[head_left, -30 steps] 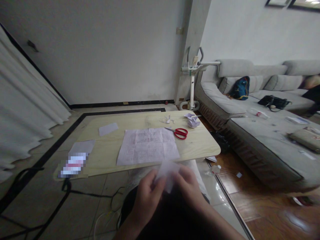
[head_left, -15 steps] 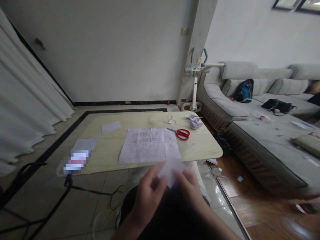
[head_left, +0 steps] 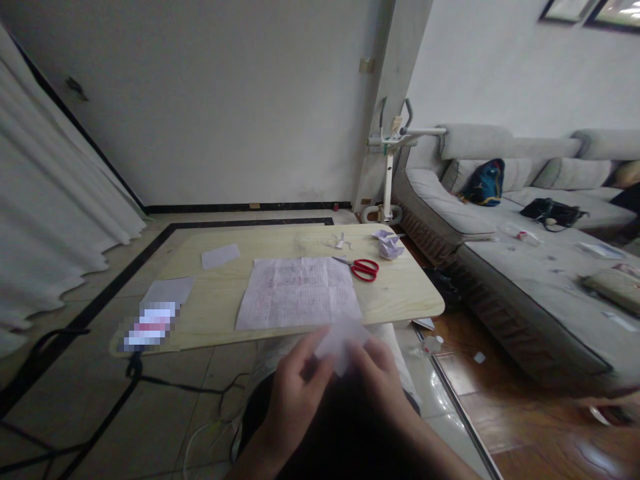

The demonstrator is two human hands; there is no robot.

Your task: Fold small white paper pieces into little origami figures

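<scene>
A small white piece of paper [head_left: 341, 343] is pinched between my two hands, just off the table's near edge and above my lap. My left hand [head_left: 303, 373] grips its left side, thumb on top. On its right side my right hand [head_left: 377, 370] has the thumb pressed on the paper. The paper looks folded, though blur hides the creases. Just beyond lies a large creased sheet [head_left: 300, 293] with printed or written lines. Scissors [head_left: 363, 269] with red handles rest at its upper right corner, blades pointing left.
The pale wooden table [head_left: 400, 293] also bears crumpled paper [head_left: 389, 245], paper scraps [head_left: 341, 243] and a small blank sheet [head_left: 221, 257]. Another sheet [head_left: 170, 291] lies at the left by a blurred-out lit screen [head_left: 151, 325]. A grey sofa [head_left: 525, 300] stands on the right.
The paper in my hands has turned slightly and sits a little farther right than a second ago. The view has shifted a little; the things on the table have stayed put.
</scene>
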